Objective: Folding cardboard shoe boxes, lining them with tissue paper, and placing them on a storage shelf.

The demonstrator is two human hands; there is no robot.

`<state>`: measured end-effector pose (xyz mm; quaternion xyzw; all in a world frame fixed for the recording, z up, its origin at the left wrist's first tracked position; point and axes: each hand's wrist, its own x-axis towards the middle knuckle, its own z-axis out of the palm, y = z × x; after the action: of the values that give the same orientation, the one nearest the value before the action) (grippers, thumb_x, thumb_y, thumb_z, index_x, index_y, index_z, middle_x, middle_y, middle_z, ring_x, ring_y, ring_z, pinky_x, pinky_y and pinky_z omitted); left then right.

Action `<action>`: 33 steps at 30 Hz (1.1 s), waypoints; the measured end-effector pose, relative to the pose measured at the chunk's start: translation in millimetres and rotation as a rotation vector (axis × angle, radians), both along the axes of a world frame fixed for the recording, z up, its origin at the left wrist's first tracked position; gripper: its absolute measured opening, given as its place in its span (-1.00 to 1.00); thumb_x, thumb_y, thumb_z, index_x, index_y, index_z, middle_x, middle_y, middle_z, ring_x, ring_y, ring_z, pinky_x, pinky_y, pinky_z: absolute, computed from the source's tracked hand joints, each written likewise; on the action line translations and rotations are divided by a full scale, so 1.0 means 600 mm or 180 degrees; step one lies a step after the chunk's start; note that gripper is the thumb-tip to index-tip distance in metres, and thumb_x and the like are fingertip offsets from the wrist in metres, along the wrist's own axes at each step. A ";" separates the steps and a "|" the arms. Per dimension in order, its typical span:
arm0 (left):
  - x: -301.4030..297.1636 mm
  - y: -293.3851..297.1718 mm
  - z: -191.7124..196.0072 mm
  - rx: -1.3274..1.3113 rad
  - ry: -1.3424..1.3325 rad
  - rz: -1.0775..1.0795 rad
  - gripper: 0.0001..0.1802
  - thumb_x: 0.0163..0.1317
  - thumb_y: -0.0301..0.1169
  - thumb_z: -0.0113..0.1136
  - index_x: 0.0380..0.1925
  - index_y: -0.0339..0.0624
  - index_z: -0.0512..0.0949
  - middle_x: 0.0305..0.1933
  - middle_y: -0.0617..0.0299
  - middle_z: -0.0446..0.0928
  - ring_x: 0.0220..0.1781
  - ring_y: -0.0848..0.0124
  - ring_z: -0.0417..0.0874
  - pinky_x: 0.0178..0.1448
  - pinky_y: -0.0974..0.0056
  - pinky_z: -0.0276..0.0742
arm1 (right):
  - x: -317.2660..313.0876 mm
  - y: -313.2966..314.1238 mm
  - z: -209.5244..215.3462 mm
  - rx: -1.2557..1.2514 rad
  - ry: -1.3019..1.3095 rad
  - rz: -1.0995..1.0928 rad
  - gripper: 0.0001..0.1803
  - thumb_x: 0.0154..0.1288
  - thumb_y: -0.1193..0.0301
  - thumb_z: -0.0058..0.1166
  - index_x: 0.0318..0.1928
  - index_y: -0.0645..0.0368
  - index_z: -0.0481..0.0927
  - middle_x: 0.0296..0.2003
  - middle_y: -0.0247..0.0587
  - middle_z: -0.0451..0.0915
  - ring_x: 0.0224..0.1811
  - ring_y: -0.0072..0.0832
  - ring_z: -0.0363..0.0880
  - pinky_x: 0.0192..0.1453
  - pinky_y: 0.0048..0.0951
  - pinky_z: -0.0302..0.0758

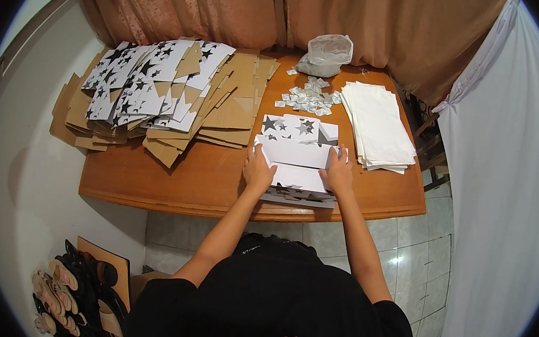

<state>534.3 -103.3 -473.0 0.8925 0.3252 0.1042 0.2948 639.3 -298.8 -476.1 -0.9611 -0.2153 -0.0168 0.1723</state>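
A partly folded cardboard box [296, 155], white with black stars, stands near the front edge of the table. Its inside is plain white, and a star-printed flap [295, 127] extends from its far side. My left hand [259, 171] grips the left side wall, thumb inside the box. On the opposite wall my right hand [339, 173] has a similar hold, its thumb also toward the inside. The fingers on the outer faces are partly hidden.
Flat star-printed and brown cardboard blanks [233, 105] lie stacked at the left. Small silvery packets [306, 98] are scattered beyond the box, before an open plastic bag [328, 54]. White paper sheets [380, 126] lie at the right. Shoes [60, 291] stand below left.
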 end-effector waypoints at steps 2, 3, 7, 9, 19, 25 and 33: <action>-0.002 0.011 -0.004 -0.0415 -0.0585 0.0051 -0.22 -0.14 -0.28 0.36 0.11 -0.25 0.23 0.13 -0.11 0.30 0.10 -0.01 0.41 0.14 0.05 0.34 | 0.003 -0.009 -0.010 0.0036 -0.0047 0.0061 -0.19 -0.06 0.27 0.21 0.24 0.14 0.18 0.30 0.07 -0.01 0.17 0.18 0.20 0.10 -0.04 0.37; -0.005 0.020 -0.011 -0.0415 -0.0588 0.0049 -0.22 -0.14 -0.28 0.36 0.11 -0.25 0.23 0.13 -0.11 0.30 0.10 -0.01 0.41 0.14 0.05 0.34 | 0.005 -0.014 -0.019 0.0170 -0.0145 -0.0052 -0.19 -0.03 0.22 0.16 0.24 0.19 0.16 0.29 0.11 -0.01 0.16 0.17 0.22 0.10 -0.05 0.36; -0.034 0.086 -0.101 -0.1301 -0.0483 -0.0042 -0.26 -0.02 0.06 0.17 0.05 -0.23 0.34 -0.24 0.00 0.57 -0.14 0.00 0.55 -0.08 0.03 0.44 | -0.006 -0.009 -0.001 0.0521 0.0112 -0.0639 -0.16 0.02 0.09 0.06 0.25 0.28 0.12 0.22 0.23 0.09 0.11 0.12 0.30 0.12 -0.09 0.33; -0.061 0.078 -0.047 -0.3027 0.0314 -0.0067 -0.22 0.01 0.03 0.19 0.12 -0.31 0.30 0.01 0.05 0.48 0.05 0.26 0.48 -0.04 0.21 0.46 | -0.010 -0.014 0.010 0.0698 0.0272 -0.0638 -0.15 0.03 0.08 0.06 0.26 0.27 0.11 0.19 0.23 0.15 0.10 0.10 0.33 0.12 -0.09 0.34; -0.083 0.011 0.028 -0.3112 -0.2095 0.0165 -0.22 -0.03 -0.17 0.33 0.15 -0.19 0.21 0.09 0.02 0.29 0.14 0.23 0.29 0.12 0.17 0.29 | -0.040 -0.014 0.087 0.1569 0.0125 -0.0735 -0.19 0.07 0.20 0.10 0.24 0.34 0.09 0.08 0.23 0.27 0.11 0.03 0.28 0.16 -0.12 0.27; -0.055 -0.027 0.138 -0.0915 -0.3076 0.0320 -0.25 -0.10 -0.43 0.37 0.13 -0.15 0.22 0.21 0.03 0.07 0.15 0.24 0.28 0.21 0.14 0.27 | -0.002 -0.010 0.000 0.2448 0.0279 0.0039 -0.25 0.18 0.15 0.04 0.24 0.35 0.11 0.10 0.28 0.23 0.18 0.03 0.20 0.25 -0.17 0.16; -0.025 -0.082 0.116 0.1385 -0.3204 -0.1499 -0.18 -0.53 -0.27 0.52 -0.06 0.14 0.44 0.18 -0.10 0.14 0.20 -0.02 0.21 0.16 -0.06 0.16 | -0.006 -0.034 0.095 0.3358 0.2462 -0.0093 -0.35 0.30 -0.06 -0.22 0.24 0.10 0.21 0.10 -0.18 0.29 -0.06 -0.37 0.43 -0.11 -0.35 0.44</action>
<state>519.2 -152.6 -403.1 0.8213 -0.0899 0.5104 0.2383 635.7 -319.0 -419.1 -0.6871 -0.0876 0.2244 0.6854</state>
